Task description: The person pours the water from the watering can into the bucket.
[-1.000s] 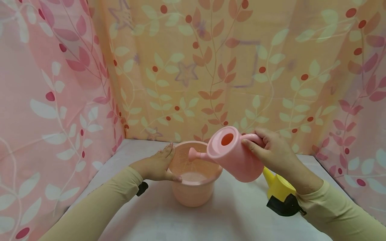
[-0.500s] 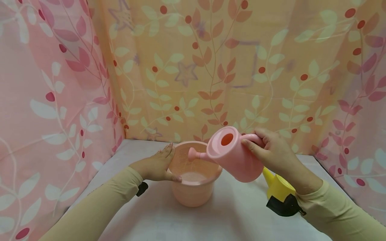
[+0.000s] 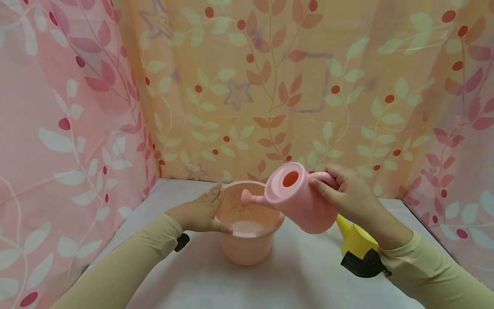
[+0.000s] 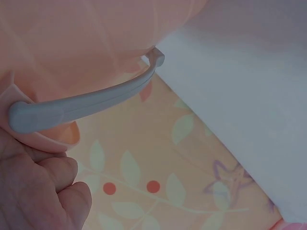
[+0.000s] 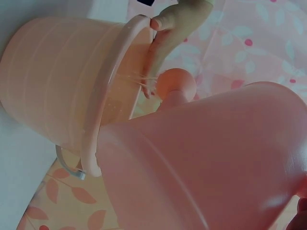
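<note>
The right hand (image 3: pixel 349 191) grips the handle of the pink plastic watering can (image 3: pixel 299 199), tilted, its rose just above the round pink plastic bucket (image 3: pixel 247 244), which the left hand's (image 3: pixel 200 210) relaxed fingers steady at the rim. Tilting further could overshoot water onto the white worktop (image 3: pixel 293 274).

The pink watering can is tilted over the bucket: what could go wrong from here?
1. The pink watering can pours thin streams from its spout head just inside the bucket rim; more tilt might send water onto the table.
2. The left hand only rests on the rim, so the bucket could shift.
</note>
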{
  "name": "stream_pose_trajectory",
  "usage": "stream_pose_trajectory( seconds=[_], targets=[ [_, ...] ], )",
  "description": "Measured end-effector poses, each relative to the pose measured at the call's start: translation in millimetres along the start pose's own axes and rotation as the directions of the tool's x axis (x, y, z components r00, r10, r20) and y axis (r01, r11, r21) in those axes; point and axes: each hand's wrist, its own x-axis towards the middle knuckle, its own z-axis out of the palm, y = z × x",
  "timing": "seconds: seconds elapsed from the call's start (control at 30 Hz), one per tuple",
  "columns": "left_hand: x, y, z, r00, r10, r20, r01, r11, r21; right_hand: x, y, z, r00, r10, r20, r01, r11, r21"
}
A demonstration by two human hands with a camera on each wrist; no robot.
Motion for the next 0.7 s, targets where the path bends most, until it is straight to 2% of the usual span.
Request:
stream_pose_trajectory(
  seconds=[0.43, 0.7],
  targets=[
    [-0.6, 0.8, -1.1, 1.0, 0.01, -0.005, -0.01, 1.0, -0.011, 0.7, 0.4, 0.2, 1.0, 0.005, 0.01, -0.005, 1.0, 0.01],
    [0.1, -0.1, -0.2, 1.0, -0.01, 0.004, 0.01, 1.0, -0.003, 0.9, 0.4, 0.5, 1.0, 0.001, 0.007, -0.001, 1.0, 0.005]
  ],
)
